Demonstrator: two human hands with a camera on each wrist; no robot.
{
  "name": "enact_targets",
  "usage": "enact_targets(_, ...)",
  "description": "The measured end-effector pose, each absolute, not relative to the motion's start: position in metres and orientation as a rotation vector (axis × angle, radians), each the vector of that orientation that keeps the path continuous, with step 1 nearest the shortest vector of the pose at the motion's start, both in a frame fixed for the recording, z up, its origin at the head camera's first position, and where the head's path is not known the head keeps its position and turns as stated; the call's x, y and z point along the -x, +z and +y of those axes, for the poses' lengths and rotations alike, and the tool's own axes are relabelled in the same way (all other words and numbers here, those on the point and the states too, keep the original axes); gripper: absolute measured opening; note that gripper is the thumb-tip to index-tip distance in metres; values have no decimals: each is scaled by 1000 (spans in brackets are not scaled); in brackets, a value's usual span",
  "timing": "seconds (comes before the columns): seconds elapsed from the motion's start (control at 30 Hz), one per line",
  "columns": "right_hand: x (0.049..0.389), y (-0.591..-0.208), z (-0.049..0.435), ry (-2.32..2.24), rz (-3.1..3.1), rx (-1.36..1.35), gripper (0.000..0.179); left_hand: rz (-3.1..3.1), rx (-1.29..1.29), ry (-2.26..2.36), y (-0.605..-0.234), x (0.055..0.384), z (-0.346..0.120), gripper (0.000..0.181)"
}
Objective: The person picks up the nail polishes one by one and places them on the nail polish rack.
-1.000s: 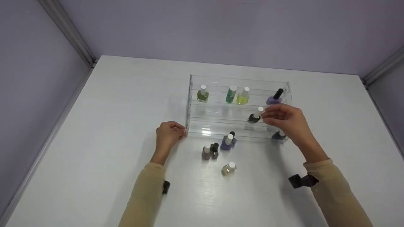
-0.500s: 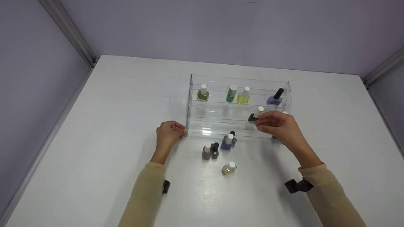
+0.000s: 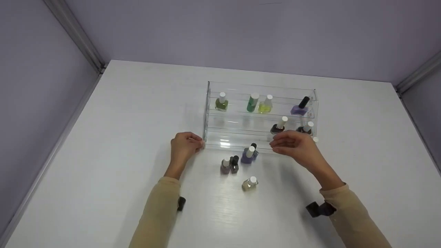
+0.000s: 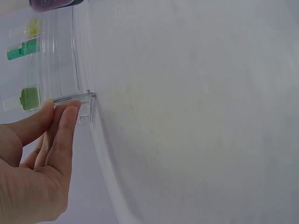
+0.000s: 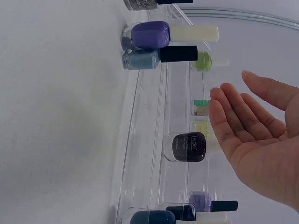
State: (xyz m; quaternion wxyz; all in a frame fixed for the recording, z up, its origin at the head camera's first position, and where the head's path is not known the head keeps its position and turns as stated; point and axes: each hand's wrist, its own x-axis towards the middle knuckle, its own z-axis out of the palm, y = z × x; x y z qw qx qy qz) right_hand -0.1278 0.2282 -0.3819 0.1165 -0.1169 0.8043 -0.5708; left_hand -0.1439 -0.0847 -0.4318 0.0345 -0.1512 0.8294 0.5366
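Observation:
A clear acrylic tiered rack [image 3: 234,121] holds several nail polish bottles. My left hand [image 3: 185,148] pinches the rack's left side panel [image 4: 74,98] between thumb and fingers. In front of the rack's right half, my right hand [image 3: 296,148] holds nothing, its fingers loosely bent and parted from the thumb. A dark nail polish bottle [image 3: 276,129] with a white cap stands on the middle tier, just beyond the right fingertips. To its right is another dark bottle [image 3: 306,128]. The right hand mostly hides a blue bottle [image 5: 152,216] on the lowest tier.
The top tier bears an olive bottle [image 3: 221,104], a green one [image 3: 252,103], a yellow one [image 3: 265,106] and a purple one [image 3: 299,109]. Before the rack stand a purple bottle [image 3: 247,156], a light blue bottle [image 5: 142,59], two greyish bottles [image 3: 225,167] and a pale bottle [image 3: 248,185].
My right hand has drawn back from the dark bottle on the middle tier, moving toward me and slightly left. The bottle stays there. My left hand has not moved.

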Motion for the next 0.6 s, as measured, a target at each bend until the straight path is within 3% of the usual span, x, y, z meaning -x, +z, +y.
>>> enact_targets(0.6, 115, -404, 219, -1625, 2178, 476, 34, 2538, 472, 1654, -432, 145, -83, 4)
